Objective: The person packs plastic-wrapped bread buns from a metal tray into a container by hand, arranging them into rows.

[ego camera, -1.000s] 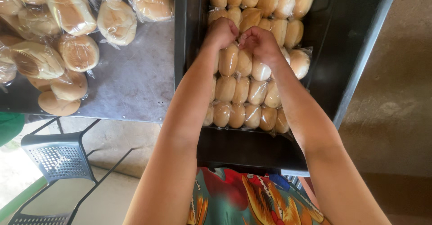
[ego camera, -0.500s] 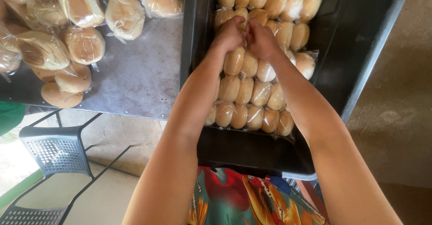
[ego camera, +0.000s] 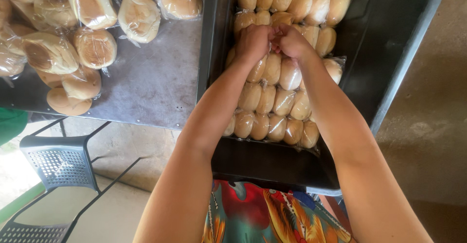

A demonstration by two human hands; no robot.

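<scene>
Head view: fingers of the left hand [ego camera: 254,41] and right hand [ego camera: 291,41] are curled shut together, pinching the clear plastic bag of bread rolls [ego camera: 272,102] at upper centre. That bag lies in a dark metal tray [ego camera: 272,162]. Bagged round buns [ego camera: 92,48] crowd the grey surface [ego camera: 151,82], upper left.

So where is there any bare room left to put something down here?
The grey table is bare between the wrapped buns at its left and the dark tray's wall. The tray is also bare to the right of the bagged rolls, and along its near edge. It is crowded where both hands, left and right, meet on the rolls.
</scene>
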